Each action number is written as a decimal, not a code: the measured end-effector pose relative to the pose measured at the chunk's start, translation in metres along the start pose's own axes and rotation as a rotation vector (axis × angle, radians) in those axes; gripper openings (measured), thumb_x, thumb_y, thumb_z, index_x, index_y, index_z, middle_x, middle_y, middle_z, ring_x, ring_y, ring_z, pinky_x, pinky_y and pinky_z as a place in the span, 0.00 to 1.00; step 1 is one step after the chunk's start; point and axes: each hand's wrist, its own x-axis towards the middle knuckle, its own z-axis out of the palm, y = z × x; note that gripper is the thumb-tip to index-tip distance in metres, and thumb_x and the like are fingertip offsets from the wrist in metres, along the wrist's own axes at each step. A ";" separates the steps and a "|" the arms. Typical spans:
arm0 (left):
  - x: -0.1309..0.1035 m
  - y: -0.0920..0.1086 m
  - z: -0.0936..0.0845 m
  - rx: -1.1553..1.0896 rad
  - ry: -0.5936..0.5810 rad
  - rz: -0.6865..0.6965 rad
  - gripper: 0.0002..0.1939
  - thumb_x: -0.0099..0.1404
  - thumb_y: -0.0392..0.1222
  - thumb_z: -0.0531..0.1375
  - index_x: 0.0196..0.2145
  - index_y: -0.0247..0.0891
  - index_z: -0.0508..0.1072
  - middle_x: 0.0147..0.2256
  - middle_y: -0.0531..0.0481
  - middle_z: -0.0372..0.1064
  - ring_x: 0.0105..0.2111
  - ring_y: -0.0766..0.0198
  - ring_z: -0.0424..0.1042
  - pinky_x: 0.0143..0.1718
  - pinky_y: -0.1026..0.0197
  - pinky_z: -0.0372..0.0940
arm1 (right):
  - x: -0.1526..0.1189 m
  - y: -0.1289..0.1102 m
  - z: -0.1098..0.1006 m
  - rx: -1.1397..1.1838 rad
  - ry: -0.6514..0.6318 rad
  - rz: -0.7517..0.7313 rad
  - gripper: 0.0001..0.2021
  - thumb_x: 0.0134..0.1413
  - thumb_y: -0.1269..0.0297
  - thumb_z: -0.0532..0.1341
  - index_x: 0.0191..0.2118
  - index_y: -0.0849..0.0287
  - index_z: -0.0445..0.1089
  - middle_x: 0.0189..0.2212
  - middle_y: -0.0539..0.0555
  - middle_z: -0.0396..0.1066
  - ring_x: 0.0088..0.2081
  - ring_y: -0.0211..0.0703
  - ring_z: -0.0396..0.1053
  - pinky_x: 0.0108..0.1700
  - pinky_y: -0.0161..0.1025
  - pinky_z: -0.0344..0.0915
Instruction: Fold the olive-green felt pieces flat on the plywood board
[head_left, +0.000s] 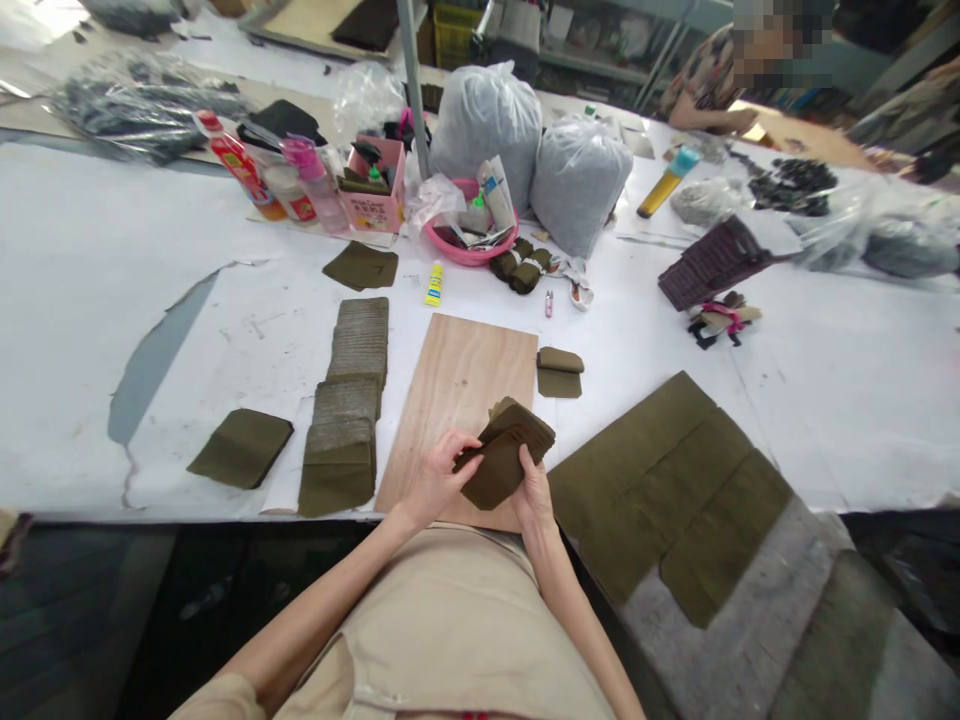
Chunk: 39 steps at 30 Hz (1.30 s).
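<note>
Several olive pieces (517, 425) fan at lower centre over the wooden board (469, 370), left hand (450, 468) pinching an edge, right hand (533, 488) pressing its thumb on top; slack grip (edges look uneven) could spill some.

Wearer: plain beige top (457, 620), matte cloth, rounded over torso at 6 o'clock. Raised seam (351, 660) near 7 o'clock, same shade. Beige sleeve (219, 698) toward 7 o'clock, ending above forearm. Small red marks (478, 716), 6 o'clock, bottom edge.
</note>
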 end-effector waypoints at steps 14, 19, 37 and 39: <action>-0.021 -0.034 -0.005 -0.019 -0.233 -0.137 0.13 0.64 0.47 0.55 0.35 0.38 0.76 0.26 0.51 0.72 0.26 0.63 0.68 0.31 0.64 0.63 | -0.004 0.001 -0.001 -0.016 0.026 -0.035 0.20 0.45 0.56 0.67 0.46 0.55 0.70 0.42 0.53 0.76 0.46 0.47 0.72 0.51 0.47 0.68; -0.030 -0.057 -0.030 0.123 -0.372 -0.150 0.11 0.61 0.47 0.58 0.28 0.40 0.75 0.25 0.52 0.71 0.26 0.63 0.69 0.28 0.66 0.60 | -0.003 -0.003 -0.006 0.041 0.083 -0.033 0.21 0.44 0.58 0.68 0.46 0.56 0.70 0.42 0.53 0.76 0.46 0.47 0.72 0.52 0.47 0.67; 0.016 0.000 -0.003 0.126 -0.004 0.166 0.11 0.65 0.39 0.56 0.45 0.43 0.71 0.38 0.49 0.66 0.39 0.62 0.69 0.40 0.59 0.67 | -0.011 0.004 0.009 0.006 0.041 -0.035 0.21 0.45 0.60 0.68 0.48 0.55 0.69 0.45 0.52 0.75 0.45 0.45 0.73 0.50 0.44 0.69; 0.015 -0.003 -0.001 0.157 0.030 0.182 0.12 0.65 0.39 0.56 0.46 0.44 0.71 0.38 0.49 0.67 0.40 0.62 0.69 0.40 0.59 0.67 | -0.012 0.004 0.009 0.011 0.043 -0.037 0.21 0.45 0.60 0.68 0.47 0.54 0.69 0.44 0.51 0.75 0.44 0.44 0.73 0.50 0.43 0.68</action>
